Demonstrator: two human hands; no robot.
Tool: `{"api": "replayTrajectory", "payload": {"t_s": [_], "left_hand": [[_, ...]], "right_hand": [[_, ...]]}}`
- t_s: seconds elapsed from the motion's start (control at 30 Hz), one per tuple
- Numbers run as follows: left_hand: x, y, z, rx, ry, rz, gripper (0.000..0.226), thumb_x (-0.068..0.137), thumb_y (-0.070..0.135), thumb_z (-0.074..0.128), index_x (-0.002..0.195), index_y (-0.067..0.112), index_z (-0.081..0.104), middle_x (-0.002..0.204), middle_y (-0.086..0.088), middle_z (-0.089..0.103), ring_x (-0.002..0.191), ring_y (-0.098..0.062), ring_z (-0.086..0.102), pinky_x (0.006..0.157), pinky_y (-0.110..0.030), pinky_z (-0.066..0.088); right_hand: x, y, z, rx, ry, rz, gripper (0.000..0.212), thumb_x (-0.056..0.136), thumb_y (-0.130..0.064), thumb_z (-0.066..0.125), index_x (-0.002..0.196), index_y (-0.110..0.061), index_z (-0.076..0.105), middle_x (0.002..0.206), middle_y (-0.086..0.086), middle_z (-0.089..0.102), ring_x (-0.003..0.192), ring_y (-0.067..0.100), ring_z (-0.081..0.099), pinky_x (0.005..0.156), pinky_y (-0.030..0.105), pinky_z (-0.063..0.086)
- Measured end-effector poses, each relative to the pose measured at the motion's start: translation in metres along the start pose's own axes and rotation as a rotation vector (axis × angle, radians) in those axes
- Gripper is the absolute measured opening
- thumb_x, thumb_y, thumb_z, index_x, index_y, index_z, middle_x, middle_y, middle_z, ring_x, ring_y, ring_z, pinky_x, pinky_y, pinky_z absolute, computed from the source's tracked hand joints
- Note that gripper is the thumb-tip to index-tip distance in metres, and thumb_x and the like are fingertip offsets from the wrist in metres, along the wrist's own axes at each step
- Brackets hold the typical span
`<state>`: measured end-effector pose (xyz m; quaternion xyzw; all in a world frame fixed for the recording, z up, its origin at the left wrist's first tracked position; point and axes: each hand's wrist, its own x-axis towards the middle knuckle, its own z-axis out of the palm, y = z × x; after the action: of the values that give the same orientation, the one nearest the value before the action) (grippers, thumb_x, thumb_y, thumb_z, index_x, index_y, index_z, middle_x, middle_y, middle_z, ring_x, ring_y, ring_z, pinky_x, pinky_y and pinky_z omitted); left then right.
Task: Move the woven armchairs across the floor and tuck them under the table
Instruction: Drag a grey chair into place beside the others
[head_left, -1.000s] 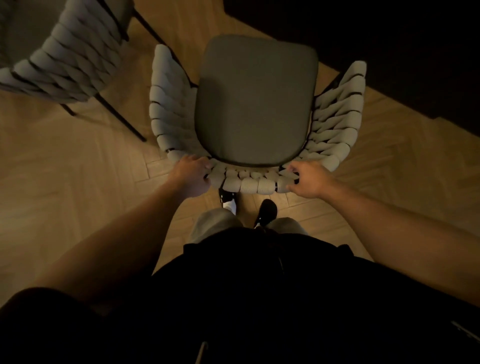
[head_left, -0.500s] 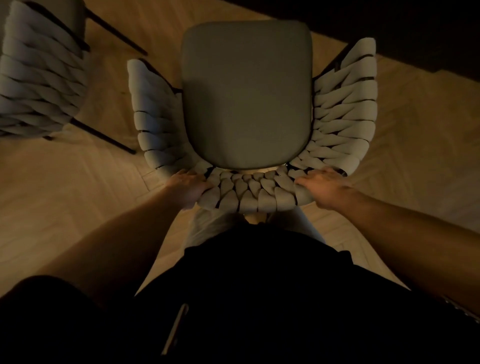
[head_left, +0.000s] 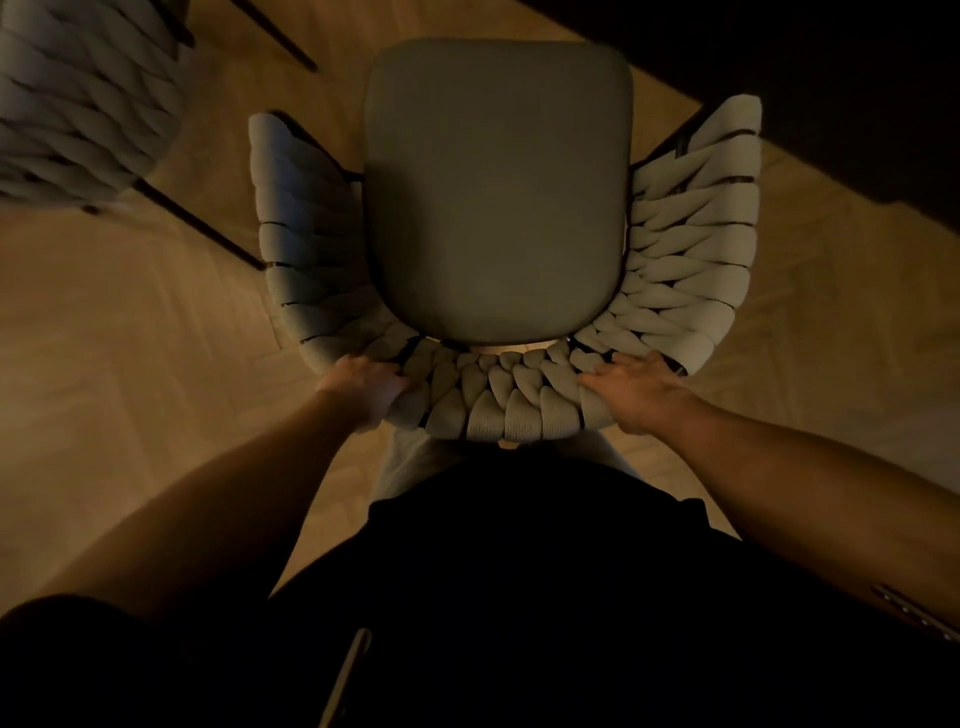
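Fingers (head_left: 597, 382) of both hands curl over armchair (head_left: 493, 208) backrest (L+R corners).

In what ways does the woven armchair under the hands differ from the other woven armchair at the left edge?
The middle armchair shows whole, seat cushion facing up; the left armchair is cut by the frame, showing mostly woven back and dark legs. The left hand and right hand grip the middle armchair's backrest; nobody touches the left armchair. The middle one stands nearer the dark table. Both share pale woven straps.
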<state>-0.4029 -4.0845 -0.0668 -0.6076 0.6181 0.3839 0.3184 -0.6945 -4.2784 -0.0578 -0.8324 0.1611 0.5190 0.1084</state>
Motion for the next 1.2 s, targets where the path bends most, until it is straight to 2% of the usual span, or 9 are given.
{"api": "replayTrajectory", "payload": {"t_s": [0.17,0.33,0.53,0.73,0.87,1.03,1.2], "left_hand": [[-0.007,0.038,0.014,-0.116,0.010,-0.089,0.050,0.098,0.025,0.054,0.146,0.038,0.045,0.140,0.006,0.055,0.127,-0.023,0.056,0.099,-0.041,0.051],[-0.013,0.064,0.033,-0.273,0.073,-0.160,0.066,0.099,0.024,0.056,0.155,0.043,0.028,0.139,0.007,0.053,0.121,-0.020,0.058,0.088,-0.034,0.050],[-0.020,0.081,0.037,-0.441,0.100,-0.257,0.057,0.099,0.023,0.056,0.152,0.038,0.039,0.138,0.006,0.055,0.118,-0.019,0.058,0.090,-0.034,0.051],[-0.023,0.108,0.040,-0.566,0.147,-0.342,0.068,0.096,0.022,0.064,0.155,0.038,0.035,0.140,0.007,0.054,0.121,-0.017,0.057,0.089,-0.031,0.048],[-0.020,0.137,0.038,-0.666,0.153,-0.426,0.069,0.097,0.018,0.062,0.157,0.037,0.032,0.149,0.006,0.048,0.127,-0.019,0.054,0.094,-0.032,0.049],[-0.013,0.184,0.037,-0.808,0.155,-0.546,0.068,0.097,0.017,0.058,0.156,0.039,0.032,0.147,0.005,0.050,0.123,-0.020,0.057,0.092,-0.035,0.053],[-0.003,0.231,0.029,-0.961,0.148,-0.660,0.069,0.098,0.014,0.055,0.157,0.038,0.029,0.147,0.002,0.050,0.120,-0.022,0.058,0.089,-0.035,0.052]], "right_hand": [[0.003,0.026,-0.013,-0.153,-0.001,-0.052,0.068,0.093,-0.019,0.060,0.151,-0.034,0.030,0.145,0.000,0.048,0.136,0.026,0.041,0.097,0.052,0.040],[0.019,0.042,-0.039,-0.314,-0.020,-0.128,0.071,0.093,-0.019,0.061,0.153,-0.037,0.026,0.149,-0.002,0.045,0.142,0.026,0.036,0.100,0.053,0.041],[0.037,0.050,-0.079,-0.462,-0.013,-0.201,0.073,0.090,-0.017,0.064,0.150,-0.036,0.029,0.148,-0.003,0.045,0.141,0.026,0.037,0.101,0.054,0.041],[0.050,0.054,-0.112,-0.633,-0.020,-0.267,0.065,0.094,-0.018,0.057,0.151,-0.033,0.031,0.149,-0.002,0.045,0.143,0.026,0.035,0.103,0.055,0.037],[0.059,0.058,-0.128,-0.760,-0.004,-0.340,0.065,0.093,-0.018,0.059,0.149,-0.034,0.031,0.146,-0.002,0.047,0.140,0.026,0.038,0.100,0.057,0.040],[0.069,0.060,-0.148,-0.924,0.015,-0.434,0.061,0.096,-0.018,0.055,0.150,-0.035,0.031,0.150,-0.002,0.045,0.145,0.027,0.033,0.105,0.059,0.036],[0.079,0.048,-0.170,-1.115,0.023,-0.530,0.055,0.097,-0.021,0.056,0.147,-0.033,0.035,0.147,-0.003,0.047,0.144,0.026,0.035,0.102,0.059,0.039]]}}
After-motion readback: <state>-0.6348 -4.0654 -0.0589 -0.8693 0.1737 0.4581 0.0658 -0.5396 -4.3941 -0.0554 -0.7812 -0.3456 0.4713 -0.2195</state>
